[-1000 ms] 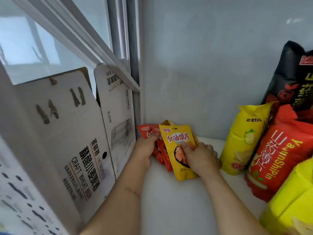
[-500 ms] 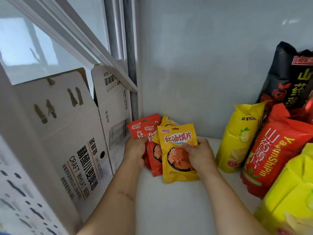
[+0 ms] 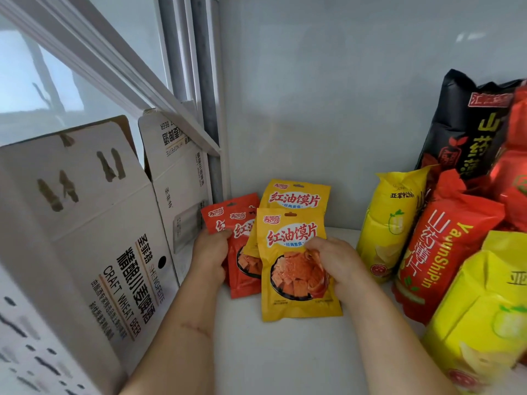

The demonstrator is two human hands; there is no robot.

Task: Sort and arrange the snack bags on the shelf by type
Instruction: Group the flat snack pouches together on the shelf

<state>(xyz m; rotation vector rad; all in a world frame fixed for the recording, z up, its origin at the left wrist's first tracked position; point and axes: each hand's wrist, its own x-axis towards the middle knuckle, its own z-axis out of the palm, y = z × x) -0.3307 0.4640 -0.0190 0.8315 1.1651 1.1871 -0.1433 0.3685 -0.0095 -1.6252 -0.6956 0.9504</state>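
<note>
Small snack pouches stand in the back left corner of the white shelf. My right hand grips the front yellow pouch by its right side. A second yellow pouch stands behind it. My left hand holds two red pouches from the left. To the right lie bigger bags: a yellow chip bag, a red yam chip bag, a black bag leaning on the wall, and another yellow bag in front.
A white cardboard beer carton with raised flaps stands along the left side, close to my left arm. A grey wall closes the back. A window frame rises at the back left. More red bags sit at the far right edge.
Both hands have drawn the pouches up and toward me. The front yellow pouch now stands more upright and spread apart from the red ones, and a second yellow pouch shows behind it.
</note>
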